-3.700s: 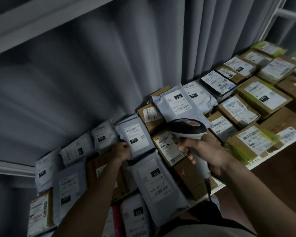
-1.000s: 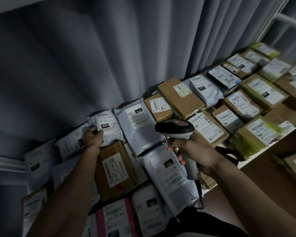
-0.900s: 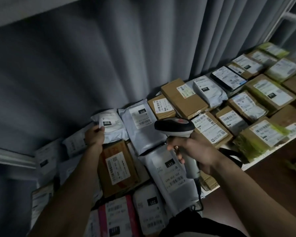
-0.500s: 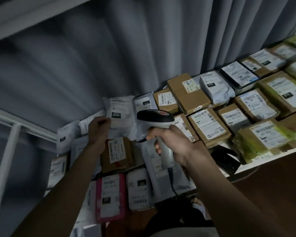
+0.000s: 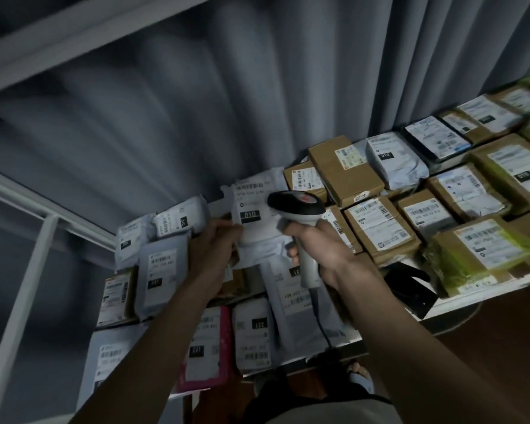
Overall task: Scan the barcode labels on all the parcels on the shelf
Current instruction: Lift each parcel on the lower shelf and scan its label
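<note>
Many labelled parcels cover the white shelf [image 5: 459, 304], grey mailer bags at the left and brown boxes at the right. My left hand [image 5: 216, 244] grips the left edge of a grey mailer bag [image 5: 251, 209] marked 010, holding it tilted up off the pile with its label facing me. My right hand [image 5: 315, 246] grips the handle of a black and white barcode scanner [image 5: 296, 206]. The scanner's head sits just right of the bag's label, overlapping its right edge. The scanner's cable hangs down over the front parcels.
Grey curtain folds hang right behind the parcels. A white frame post [image 5: 22, 301] stands at the left and an upper shelf board [image 5: 74, 47] runs overhead. A pink parcel [image 5: 208, 344] lies at the shelf's front edge. A black object [image 5: 410, 283] lies among the front boxes.
My left hand has raised the 010 mailer bag higher and turned its label toward me. The scanner in my right hand has come in close beside that label. My view has swung left.
</note>
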